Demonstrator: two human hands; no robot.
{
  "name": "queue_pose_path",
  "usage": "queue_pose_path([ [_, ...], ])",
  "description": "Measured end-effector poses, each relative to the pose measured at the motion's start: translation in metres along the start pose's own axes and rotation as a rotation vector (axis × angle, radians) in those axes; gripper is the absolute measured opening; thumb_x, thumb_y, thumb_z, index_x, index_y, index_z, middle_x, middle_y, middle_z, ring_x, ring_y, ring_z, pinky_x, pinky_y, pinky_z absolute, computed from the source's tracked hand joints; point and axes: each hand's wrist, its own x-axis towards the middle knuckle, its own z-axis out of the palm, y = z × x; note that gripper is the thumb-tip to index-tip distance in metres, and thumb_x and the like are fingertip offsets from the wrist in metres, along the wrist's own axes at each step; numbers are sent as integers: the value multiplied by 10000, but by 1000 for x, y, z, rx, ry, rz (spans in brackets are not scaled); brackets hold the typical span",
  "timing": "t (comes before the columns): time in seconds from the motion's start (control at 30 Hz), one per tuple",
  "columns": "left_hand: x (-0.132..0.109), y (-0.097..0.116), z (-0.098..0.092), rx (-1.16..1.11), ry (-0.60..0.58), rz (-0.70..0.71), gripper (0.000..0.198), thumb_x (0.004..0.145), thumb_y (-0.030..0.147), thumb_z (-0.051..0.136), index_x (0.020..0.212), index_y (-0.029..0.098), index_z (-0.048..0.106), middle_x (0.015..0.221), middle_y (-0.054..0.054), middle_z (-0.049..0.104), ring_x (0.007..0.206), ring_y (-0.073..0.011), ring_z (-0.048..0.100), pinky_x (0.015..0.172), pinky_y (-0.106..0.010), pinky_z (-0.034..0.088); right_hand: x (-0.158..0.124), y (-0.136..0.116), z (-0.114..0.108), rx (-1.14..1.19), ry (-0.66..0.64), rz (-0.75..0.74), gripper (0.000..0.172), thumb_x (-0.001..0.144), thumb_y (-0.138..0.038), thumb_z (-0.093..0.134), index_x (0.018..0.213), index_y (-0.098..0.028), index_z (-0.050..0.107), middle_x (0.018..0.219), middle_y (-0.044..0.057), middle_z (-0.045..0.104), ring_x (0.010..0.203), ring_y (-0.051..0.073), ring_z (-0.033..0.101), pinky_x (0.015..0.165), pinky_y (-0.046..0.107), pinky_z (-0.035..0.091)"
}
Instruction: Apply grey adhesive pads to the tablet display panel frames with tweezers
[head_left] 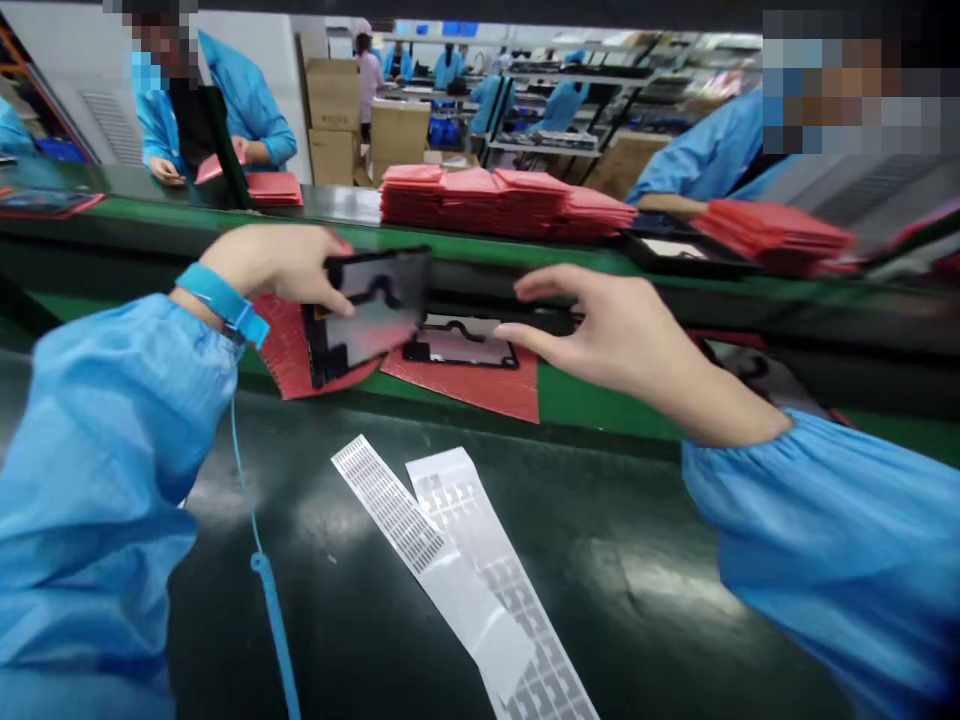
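My left hand [274, 268] grips the left edge of a flat panel [379, 310] with a black frame and a grey face, tilted up and slightly blurred. Behind and below it is a red bubble-wrap pouch [276, 345]. A similar panel [480, 346] lies on another red pouch [484, 390] on the green ledge. My right hand [611, 325] hovers at the right end of that second panel, thumb and fingers apart, holding nothing. A blue strap [221, 303] circles my left wrist, with a coiled cord [274, 630] hanging from it.
Two label sheets [390, 505] [517, 590] overlap on the dark worktop [645, 580]. Another panel [757, 375] lies partly behind my right forearm. Stacks of red pouches [502, 200] line the far ledge. Two people in blue sleeves [259, 105] [697, 150] are across the line.
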Motion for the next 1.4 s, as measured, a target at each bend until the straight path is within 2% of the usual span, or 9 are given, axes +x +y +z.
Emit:
queue_pose_path([
  [0.07,-11,71,-36,-86,-145,216,724,977,562,235,1120,41,718,924,9,638,1110,-235,660,924,-324,452,-18,-24,-33,73,44,-65,629,751,-653,811,1222,-255,687,1249,82,703,1128,358,657,893,416,546],
  [0.17,-35,171,-57,-285,-309,604,322,841,457,717,985,174,773,838,52,680,916,-178,690,847,-277,487,-61,-38,-73,264,-290,-26,533,713,-739,792,886,-238,739,816,63,703,724,272,655,575,338,526],
  [0.3,-62,237,-5,-387,-35,878,423,837,283,792,1238,213,677,1161,-13,706,1038,-208,659,861,-298,483,-142,6,-82,470,-615,433,605,753,-792,707,591,-213,636,525,28,524,431,157,436,372,284,326],
  [0.4,-89,229,70,-316,244,543,409,940,275,685,1332,205,594,1331,-96,641,1244,-281,574,1013,-414,404,-201,61,-54,559,-588,688,604,784,-784,668,641,-198,667,616,64,646,519,214,578,444,303,437],
  [0.6,-145,165,178,-300,203,227,309,937,389,699,1194,223,655,1226,-86,702,1133,-289,618,985,-478,328,-243,106,-20,169,-91,662,606,928,-745,461,806,-208,713,872,148,745,832,345,717,700,413,558],
  [0.67,-152,157,187,-307,209,166,319,965,436,659,1215,239,663,1247,-83,697,1147,-282,605,984,-477,315,-226,90,-14,372,-24,672,607,962,-744,410,839,-226,700,845,124,734,792,315,717,705,409,577],
  [0.83,-136,158,199,-370,183,119,402,910,565,704,1185,274,732,1193,-52,711,1096,-259,590,921,-446,315,-166,25,48,1160,-355,605,546,845,-735,676,765,-195,664,510,7,605,476,200,650,489,283,537],
  [1.03,-119,151,217,-511,160,98,233,890,542,745,1018,357,802,1036,11,730,950,-187,570,825,-387,280,-149,11,122,1221,-246,523,424,673,-529,919,853,-178,764,823,56,750,645,183,718,628,289,628],
  [1.4,-122,149,220,-545,205,246,320,971,562,614,1001,296,788,989,-11,732,956,-185,588,854,-402,269,-164,12,127,1100,-111,559,290,758,-416,892,882,-220,718,888,64,784,743,224,772,618,280,641],
])
